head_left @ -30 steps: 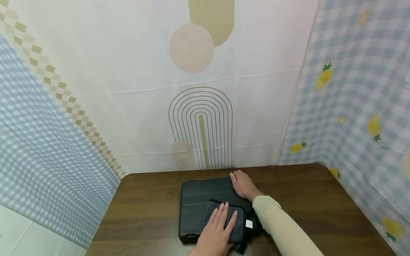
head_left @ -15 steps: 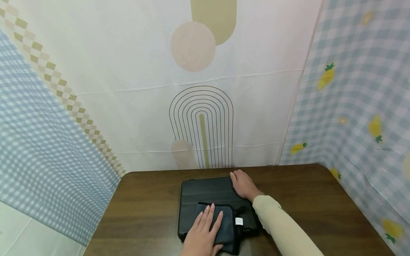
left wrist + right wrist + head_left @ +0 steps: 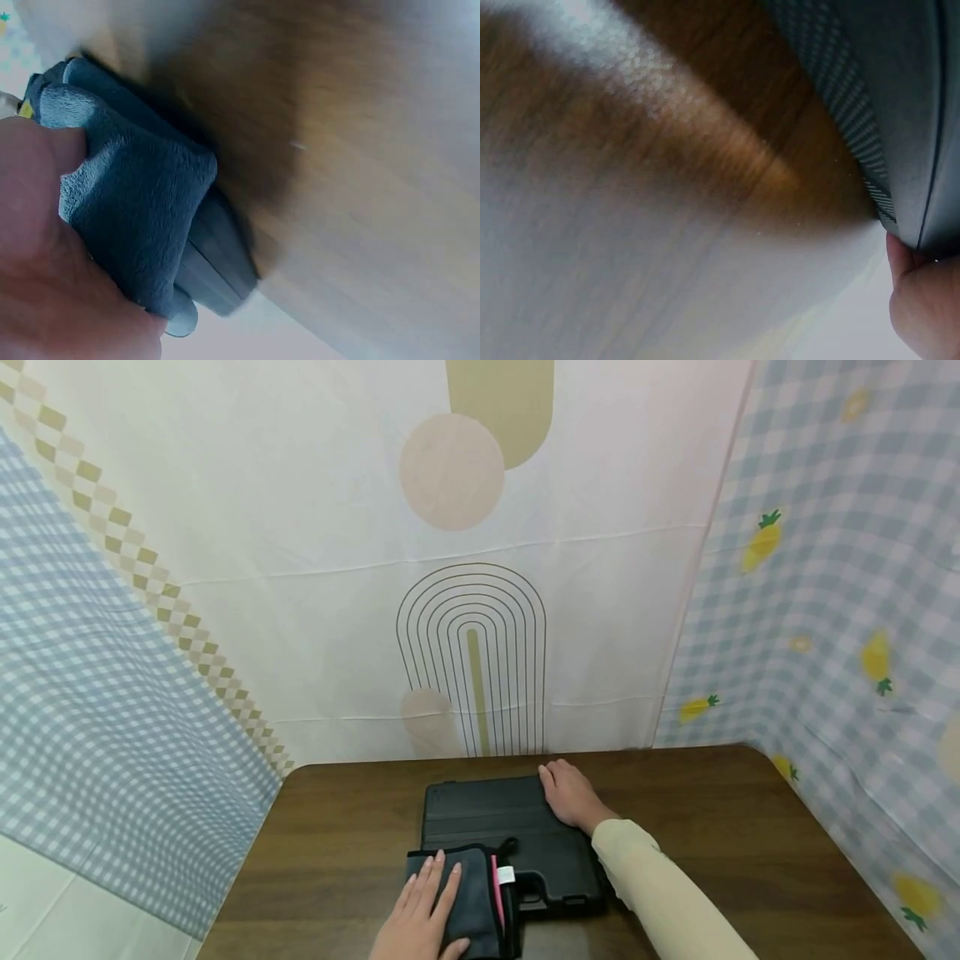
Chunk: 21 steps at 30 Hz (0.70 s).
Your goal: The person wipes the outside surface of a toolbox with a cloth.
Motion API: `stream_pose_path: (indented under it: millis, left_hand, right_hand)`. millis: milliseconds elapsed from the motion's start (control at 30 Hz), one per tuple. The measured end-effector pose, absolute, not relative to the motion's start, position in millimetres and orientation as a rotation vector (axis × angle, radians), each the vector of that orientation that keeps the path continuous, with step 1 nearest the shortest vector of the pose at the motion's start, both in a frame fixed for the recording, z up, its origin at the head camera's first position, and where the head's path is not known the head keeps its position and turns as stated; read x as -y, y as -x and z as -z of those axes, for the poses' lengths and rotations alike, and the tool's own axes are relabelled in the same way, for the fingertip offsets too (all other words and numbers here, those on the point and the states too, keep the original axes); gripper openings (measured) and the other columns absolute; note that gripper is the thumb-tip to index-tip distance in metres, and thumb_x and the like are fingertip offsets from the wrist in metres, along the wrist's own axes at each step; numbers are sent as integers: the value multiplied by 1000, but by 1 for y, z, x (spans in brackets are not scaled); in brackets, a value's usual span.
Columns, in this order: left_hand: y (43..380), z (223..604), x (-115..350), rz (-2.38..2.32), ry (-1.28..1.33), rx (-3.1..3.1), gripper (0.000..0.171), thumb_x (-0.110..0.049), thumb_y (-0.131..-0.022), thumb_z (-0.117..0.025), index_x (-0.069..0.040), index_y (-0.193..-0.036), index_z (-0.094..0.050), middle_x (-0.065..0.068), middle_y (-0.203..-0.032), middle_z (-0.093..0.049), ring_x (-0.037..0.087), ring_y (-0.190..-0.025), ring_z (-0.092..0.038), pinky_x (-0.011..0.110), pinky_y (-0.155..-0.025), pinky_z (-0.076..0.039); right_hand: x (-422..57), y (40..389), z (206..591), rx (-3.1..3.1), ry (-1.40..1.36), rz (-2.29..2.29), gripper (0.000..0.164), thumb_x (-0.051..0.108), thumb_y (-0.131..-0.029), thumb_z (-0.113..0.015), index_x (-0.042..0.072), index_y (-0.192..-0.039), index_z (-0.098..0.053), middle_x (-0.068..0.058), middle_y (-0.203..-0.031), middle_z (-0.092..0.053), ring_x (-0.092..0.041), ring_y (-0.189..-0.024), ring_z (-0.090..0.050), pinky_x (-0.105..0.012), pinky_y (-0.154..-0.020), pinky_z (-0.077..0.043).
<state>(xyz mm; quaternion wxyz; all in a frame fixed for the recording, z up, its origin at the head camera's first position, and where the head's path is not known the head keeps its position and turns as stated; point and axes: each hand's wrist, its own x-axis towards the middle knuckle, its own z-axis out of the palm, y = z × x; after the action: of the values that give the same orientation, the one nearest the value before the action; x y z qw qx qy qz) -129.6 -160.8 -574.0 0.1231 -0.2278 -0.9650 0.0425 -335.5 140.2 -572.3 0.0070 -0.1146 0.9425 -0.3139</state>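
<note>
A black plastic carrying case (image 3: 480,814) lies flat on the table, its handle (image 3: 532,892) at the near side. My left hand (image 3: 416,914) rests with straight fingers on a folded dark blue-grey cloth (image 3: 468,893) with black trim, a white tag and a pink strip. The cloth covers the case's near left corner and reaches past its edges. In the left wrist view the thumb touches the plush cloth (image 3: 131,195); most fingers are hidden. My right hand (image 3: 573,797) grips the case's far right corner; the right wrist view shows it at the case's edge (image 3: 907,135).
The brown wooden table (image 3: 337,860) extends to both sides of the case. Behind it hangs a white printed curtain (image 3: 322,643). Blue checked fabric hangs at the left (image 3: 127,693) and right (image 3: 825,610) sides.
My left hand and the cloth have slid leftward across the case to its near left corner, baring the handle. My right hand and the case have stayed in place.
</note>
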Motion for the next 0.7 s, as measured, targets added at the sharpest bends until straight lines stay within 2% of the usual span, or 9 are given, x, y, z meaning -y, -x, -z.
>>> stream_pose_path:
  millis: [100, 167, 300, 400, 500, 700]
  left_hand:
    - [127, 578, 171, -67, 628, 2827, 87, -79, -102, -43, -21, -166, -36, 14, -167, -49, 29, -148, -54, 43, -111, -55]
    - [125, 578, 174, -29, 601, 2859, 88, -79, -102, -43, -24, -170, -30, 14, -167, -48, 30, -149, -53, 44, -111, -55]
    - [123, 575, 173, 64, 570, 2915, 86, -76, -102, -46, -21, -168, -35, 15, -167, -47, 32, -150, -52, 48, -111, -55]
    - [124, 569, 168, 167, 552, 2981, 84, -74, -104, -46, -14, -163, -43, 18, -169, -45, 36, -153, -49, 53, -115, -51]
    - [125, 564, 163, 257, 513, 3043, 83, -71, -105, -46, -11, -162, -45, 19, -171, -41, 39, -156, -45, 57, -121, -45]
    - [129, 566, 154, 184, 452, 2998, 76, -65, -107, -47, -12, -161, -49, 18, -170, -43, 37, -156, -46, 53, -123, -44]
  right_hand:
    - [-140, 336, 572, -2939, 352, 986, 39, 29, -118, -39, 6, -119, -71, -14, -122, -68, -34, -115, -66, -55, -102, -53]
    - [-140, 335, 572, -2937, 355, 989, 38, 28, -118, -39, 6, -118, -71, -14, -121, -68, -34, -115, -66, -55, -102, -53]
    - [-140, 335, 573, -2929, 353, 982, 41, 31, -118, -37, 6, -120, -70, -14, -124, -68, -34, -117, -66, -55, -103, -53]
    - [-140, 335, 573, -2929, 346, 985, 43, 33, -118, -37, 6, -120, -70, -14, -124, -68, -34, -117, -66, -55, -103, -53]
    - [-139, 335, 574, -2933, 356, 987, 42, 32, -118, -37, 6, -119, -70, -14, -123, -68, -34, -116, -66, -55, -103, -53]
    - [-140, 336, 574, -2941, 377, 968, 43, 31, -118, -36, 5, -125, -70, -17, -132, -67, -37, -125, -65, -56, -108, -52]
